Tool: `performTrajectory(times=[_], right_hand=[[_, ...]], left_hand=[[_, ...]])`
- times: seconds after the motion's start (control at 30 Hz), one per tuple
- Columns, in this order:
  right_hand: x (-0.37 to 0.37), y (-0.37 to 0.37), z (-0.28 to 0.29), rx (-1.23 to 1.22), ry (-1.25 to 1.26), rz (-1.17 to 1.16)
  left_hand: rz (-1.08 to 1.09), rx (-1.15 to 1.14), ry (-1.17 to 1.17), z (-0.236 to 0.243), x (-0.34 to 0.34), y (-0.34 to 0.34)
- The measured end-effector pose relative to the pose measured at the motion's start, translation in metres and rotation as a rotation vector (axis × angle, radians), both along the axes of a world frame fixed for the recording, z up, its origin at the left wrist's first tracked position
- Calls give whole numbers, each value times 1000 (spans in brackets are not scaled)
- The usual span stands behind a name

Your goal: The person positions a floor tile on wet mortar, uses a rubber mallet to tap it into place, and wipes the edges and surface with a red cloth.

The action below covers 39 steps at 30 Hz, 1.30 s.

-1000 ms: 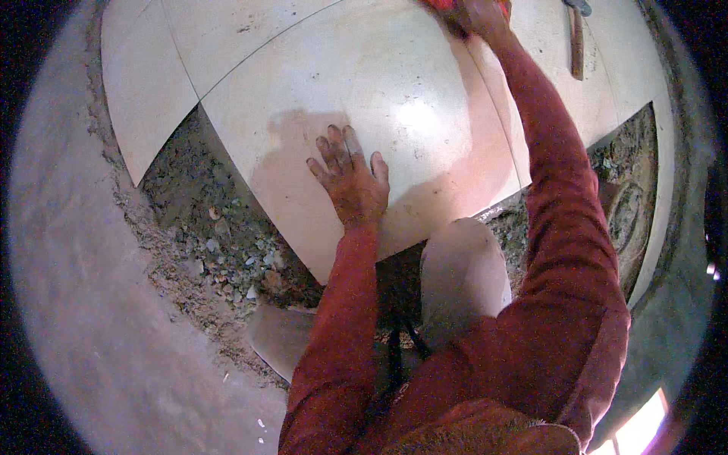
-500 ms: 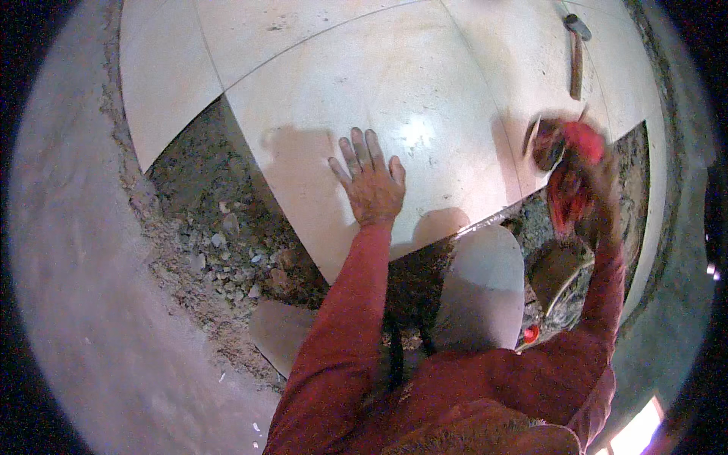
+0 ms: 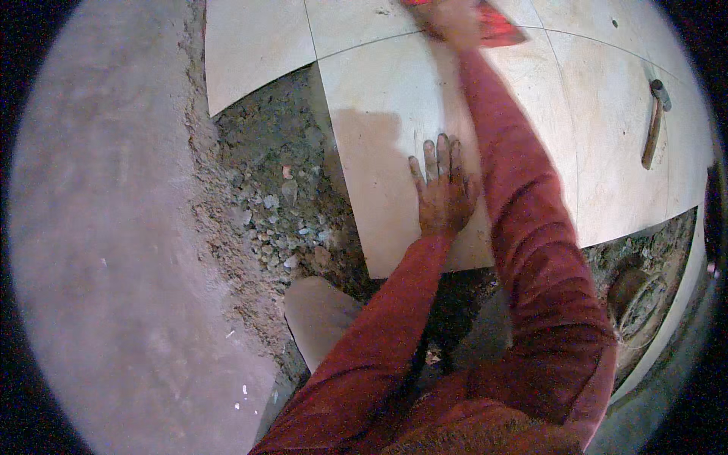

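Observation:
My left hand [image 3: 447, 197] lies flat on a large pale floor tile [image 3: 379, 220], its fingers stretched out and slightly apart. Stretched far ahead, my right hand [image 3: 453, 23] grips a bunched red cloth [image 3: 500, 29] with dark markings. The cloth is down at the tiles near the top edge, around a joint between them. Motion blurs this hand, and part of the cloth is hidden under it. A hammer [image 3: 652, 125] with a wooden handle and dark head rests on the tiles to the right.
Left of my tile is a bare patch of soil and rubble [image 3: 280, 227], bordered by grey floor [image 3: 129, 243]. A round, dirty container [image 3: 641, 303] stands in the unpaved strip at the right. My knee [image 3: 318, 311] is by the tile's near edge.
My right hand has swung from the right side far forward and left, carrying the red cloth down to the tiles. The view has shifted left; my left hand stays flat on the tile.

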State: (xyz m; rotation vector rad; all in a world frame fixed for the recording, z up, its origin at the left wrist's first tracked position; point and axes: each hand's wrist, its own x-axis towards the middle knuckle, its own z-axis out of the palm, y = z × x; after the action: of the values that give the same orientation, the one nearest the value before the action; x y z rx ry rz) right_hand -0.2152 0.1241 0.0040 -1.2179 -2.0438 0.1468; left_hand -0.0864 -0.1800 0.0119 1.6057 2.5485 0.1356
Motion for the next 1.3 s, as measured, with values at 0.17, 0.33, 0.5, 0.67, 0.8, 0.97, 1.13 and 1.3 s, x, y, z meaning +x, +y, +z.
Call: performTrajectory(times=[0.17,0.33,0.5,0.67,0.8,0.97,1.13,1.3], right_hand=[[-140,-78,-22,-196,38,214],[-166,-165,66,-1086,663,929],[-78,-62,129,-559,592,840],[146,107,137,49,549,601],[278,153,72,249,-489,-44],[176,7,-49,110,-767,159],[25,-89,-19,-8,-465,765],[-54,-104,-34,144,-249,511]], left_hand=[[-168,-6,38,-7,19,23],[-64,32,-46,-6,12,5],[-16,58,-63,1,4,7],[-25,140,-172,0,10,15],[-54,187,-176,3,12,19],[-34,176,-178,0,7,15],[-50,101,-97,-4,11,14],[-62,162,-238,-28,17,3]])
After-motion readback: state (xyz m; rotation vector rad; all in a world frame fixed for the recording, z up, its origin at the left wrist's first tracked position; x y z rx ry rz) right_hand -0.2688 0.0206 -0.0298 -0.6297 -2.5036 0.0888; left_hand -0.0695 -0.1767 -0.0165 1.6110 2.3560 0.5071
